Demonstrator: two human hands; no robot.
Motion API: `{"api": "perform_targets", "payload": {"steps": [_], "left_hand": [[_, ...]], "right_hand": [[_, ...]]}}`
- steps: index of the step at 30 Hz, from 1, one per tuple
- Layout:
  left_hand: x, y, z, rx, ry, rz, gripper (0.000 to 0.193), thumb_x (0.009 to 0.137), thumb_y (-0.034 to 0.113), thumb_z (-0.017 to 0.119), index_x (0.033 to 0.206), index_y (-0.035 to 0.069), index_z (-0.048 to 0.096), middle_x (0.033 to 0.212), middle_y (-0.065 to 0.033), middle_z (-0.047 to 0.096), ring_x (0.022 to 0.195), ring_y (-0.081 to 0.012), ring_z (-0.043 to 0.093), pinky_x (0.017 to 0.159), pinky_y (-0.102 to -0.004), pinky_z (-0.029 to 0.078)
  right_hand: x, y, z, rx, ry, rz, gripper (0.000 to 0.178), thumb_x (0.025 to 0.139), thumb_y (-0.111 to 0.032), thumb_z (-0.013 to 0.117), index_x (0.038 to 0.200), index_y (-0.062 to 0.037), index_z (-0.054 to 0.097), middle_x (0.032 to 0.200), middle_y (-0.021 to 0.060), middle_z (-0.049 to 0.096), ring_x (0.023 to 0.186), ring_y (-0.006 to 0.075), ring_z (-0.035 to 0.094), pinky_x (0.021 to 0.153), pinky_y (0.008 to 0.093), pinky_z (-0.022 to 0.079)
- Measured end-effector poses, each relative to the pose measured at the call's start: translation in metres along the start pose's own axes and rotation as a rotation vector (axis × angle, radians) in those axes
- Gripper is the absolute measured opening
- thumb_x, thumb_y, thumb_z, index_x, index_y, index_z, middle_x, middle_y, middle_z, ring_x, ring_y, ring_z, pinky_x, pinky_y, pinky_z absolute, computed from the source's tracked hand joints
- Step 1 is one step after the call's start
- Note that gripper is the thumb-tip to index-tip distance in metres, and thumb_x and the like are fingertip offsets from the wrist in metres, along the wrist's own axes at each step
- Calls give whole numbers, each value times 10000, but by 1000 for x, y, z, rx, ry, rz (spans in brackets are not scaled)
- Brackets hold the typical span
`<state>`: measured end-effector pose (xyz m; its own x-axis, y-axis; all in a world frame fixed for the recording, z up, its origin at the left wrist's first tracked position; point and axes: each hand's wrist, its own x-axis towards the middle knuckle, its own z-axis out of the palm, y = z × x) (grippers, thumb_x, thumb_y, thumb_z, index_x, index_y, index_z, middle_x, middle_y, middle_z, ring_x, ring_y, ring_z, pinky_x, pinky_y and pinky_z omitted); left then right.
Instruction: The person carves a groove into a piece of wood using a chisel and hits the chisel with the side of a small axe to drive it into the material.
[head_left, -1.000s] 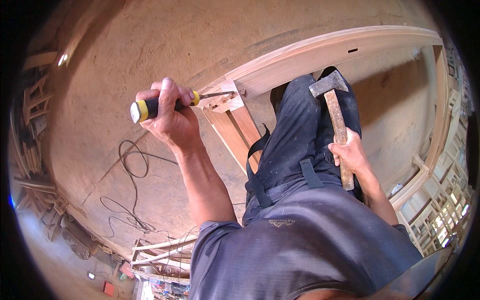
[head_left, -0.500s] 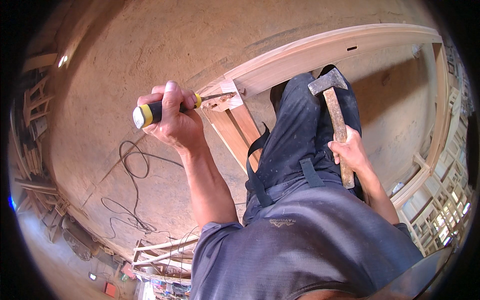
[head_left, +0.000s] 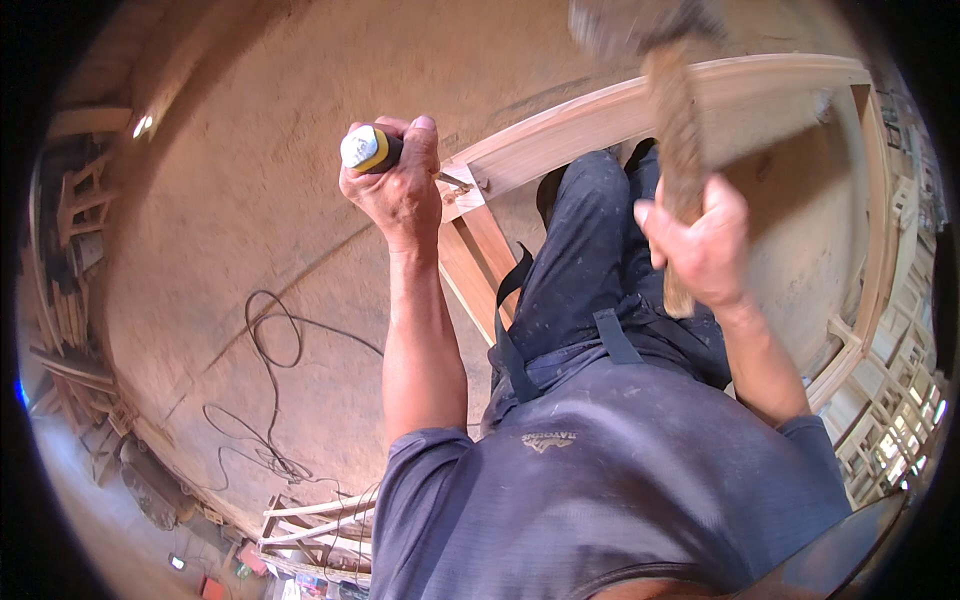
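Left hand (head_left: 400, 192): your fingers are clamping the chisel (head_left: 370, 149), its blade (head_left: 454, 181) reaching the wooden frame (head_left: 570, 133).
Right hand (head_left: 712, 245): your fingers are clamping the hammer (head_left: 674, 125).

Fisheye view; black rim, edges bowed. Lighting: bright, warm, probably daylight. Floor (head_left: 235, 235): dark shadow at right. Wooden lattice (head_left: 880, 425): glaring gaps. Hammer (head_left: 676, 130): motion-blurred, head smeared.

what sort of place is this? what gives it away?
Probably a woodworking shop: a pale wooden frame lies in front of the person, the left hand grips what looks like a chisel, and more wood pieces crowd the edges of the view.
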<state>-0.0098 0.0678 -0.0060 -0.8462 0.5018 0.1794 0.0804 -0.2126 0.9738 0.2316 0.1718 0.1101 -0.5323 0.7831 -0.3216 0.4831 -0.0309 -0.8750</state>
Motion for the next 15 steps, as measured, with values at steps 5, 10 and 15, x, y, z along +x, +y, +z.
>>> {"api": "perform_targets", "payload": {"steps": [5,10,15], "left_hand": [[-13,-3,11,53,58,82,182,881,-36,706,816,60,566,651,-30,610,544,-111,572,479,-272,447],[-30,8,6,89,-46,-82,226,879,22,763,743,58,587,688,51,569,658,-44,523,609,-231,448],[-30,12,-3,93,-124,-187,300,861,148,850,756,76,578,702,59,531,685,-57,496,626,-241,443]], "right_hand": [[30,-56,17,-298,-36,-798,132,911,-30,693,911,-11,562,636,68,602,522,209,620,498,351,488],[20,-57,13,-745,-246,-712,238,819,-35,700,1010,-21,559,704,215,627,652,430,636,597,481,519],[-5,-113,7,-182,-1,-551,168,869,-90,714,928,-11,578,661,137,620,603,209,674,583,385,543]]}}
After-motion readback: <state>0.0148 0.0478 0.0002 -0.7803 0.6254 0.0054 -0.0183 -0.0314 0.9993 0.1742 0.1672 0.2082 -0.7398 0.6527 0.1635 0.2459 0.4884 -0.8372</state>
